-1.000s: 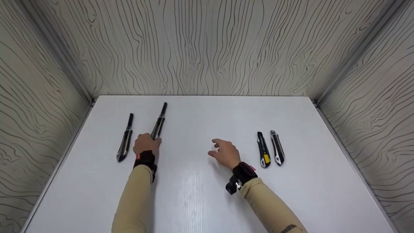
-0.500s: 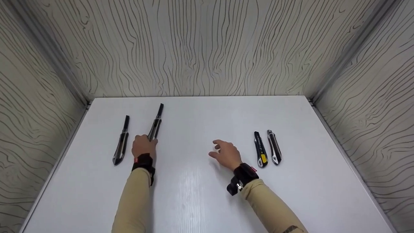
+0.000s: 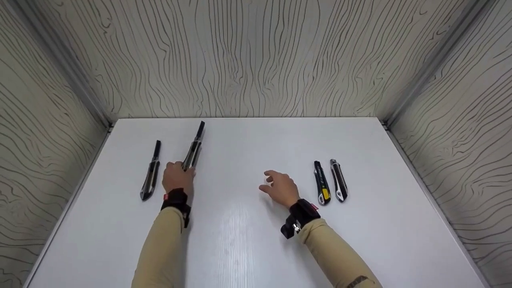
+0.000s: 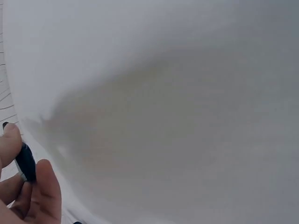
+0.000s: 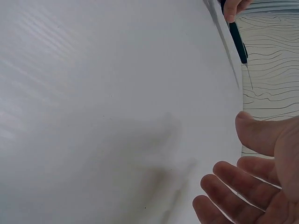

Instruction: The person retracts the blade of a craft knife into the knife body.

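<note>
My left hand [image 3: 178, 178] holds the handle end of a utility knife [image 3: 193, 154] whose dark blade is slid far out and points to the back of the table. In the left wrist view, the thumb and fingers pinch this knife's dark handle end [image 4: 26, 162]. To the left of that hand lies a second utility knife [image 3: 150, 179], also with a long blade out. My right hand [image 3: 282, 189] hovers near the table's middle, holding nothing; its fingers [image 5: 233, 179] are loosely extended in the right wrist view.
On the right lie a black and yellow utility knife [image 3: 322, 184] and a silver and dark utility knife [image 3: 339, 181], side by side, with no long blade showing. The white table [image 3: 236, 224] is bounded by wood-patterned panels [image 3: 248, 60] at the back and sides.
The left hand and its knife have shifted slightly toward the back of the table in the last half second. My right hand stays almost still, and the other knives lie where they were.
</note>
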{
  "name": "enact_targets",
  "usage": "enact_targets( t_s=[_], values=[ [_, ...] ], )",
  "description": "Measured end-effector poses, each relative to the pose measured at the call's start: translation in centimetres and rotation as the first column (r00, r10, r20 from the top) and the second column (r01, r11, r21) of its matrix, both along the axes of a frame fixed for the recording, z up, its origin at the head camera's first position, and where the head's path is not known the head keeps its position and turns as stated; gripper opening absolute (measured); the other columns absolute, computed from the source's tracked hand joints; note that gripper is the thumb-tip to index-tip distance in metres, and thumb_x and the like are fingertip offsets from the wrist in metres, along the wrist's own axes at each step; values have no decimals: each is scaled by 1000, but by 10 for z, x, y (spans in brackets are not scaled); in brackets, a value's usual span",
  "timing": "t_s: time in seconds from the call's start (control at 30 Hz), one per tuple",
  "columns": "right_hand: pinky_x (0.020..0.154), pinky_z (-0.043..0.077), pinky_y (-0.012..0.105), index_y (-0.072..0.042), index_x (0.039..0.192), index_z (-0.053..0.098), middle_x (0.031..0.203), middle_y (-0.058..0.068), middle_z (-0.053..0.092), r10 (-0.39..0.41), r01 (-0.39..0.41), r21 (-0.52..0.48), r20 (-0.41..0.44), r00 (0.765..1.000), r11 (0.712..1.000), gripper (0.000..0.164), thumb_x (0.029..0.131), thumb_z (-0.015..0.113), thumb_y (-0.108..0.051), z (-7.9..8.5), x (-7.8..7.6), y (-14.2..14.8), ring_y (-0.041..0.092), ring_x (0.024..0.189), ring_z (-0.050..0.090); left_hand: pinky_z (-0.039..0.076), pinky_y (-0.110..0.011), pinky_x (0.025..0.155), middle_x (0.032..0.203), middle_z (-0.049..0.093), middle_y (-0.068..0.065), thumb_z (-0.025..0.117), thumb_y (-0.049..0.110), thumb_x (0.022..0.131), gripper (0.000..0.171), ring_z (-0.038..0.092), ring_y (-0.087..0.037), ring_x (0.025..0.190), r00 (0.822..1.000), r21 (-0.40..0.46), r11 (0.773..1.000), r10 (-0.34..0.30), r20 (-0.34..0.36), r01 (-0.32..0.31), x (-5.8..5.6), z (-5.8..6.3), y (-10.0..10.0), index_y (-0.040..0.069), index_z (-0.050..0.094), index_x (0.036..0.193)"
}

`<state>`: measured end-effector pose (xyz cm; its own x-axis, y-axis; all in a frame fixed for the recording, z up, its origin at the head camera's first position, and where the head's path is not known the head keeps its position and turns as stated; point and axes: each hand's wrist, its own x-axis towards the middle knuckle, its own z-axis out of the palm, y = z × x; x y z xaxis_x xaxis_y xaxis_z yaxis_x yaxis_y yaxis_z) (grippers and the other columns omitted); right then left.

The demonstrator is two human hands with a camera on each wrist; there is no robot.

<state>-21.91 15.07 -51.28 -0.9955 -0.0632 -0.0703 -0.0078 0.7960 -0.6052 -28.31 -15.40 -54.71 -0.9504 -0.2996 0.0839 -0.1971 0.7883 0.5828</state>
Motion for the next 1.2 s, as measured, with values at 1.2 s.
enact_targets(
  t_s=[1.2],
  values=[
    [86,56,45,-3,134,55,115,15,71,-73,73,-36,-18,997,997,54,91,66,-34,15,3,22,29,102,69,45,-30,64,92,59,-5,81,30,79,37,53,-17,73,953,149,949,-253,-167,278,52,16,109,8,72,107]
  ],
)
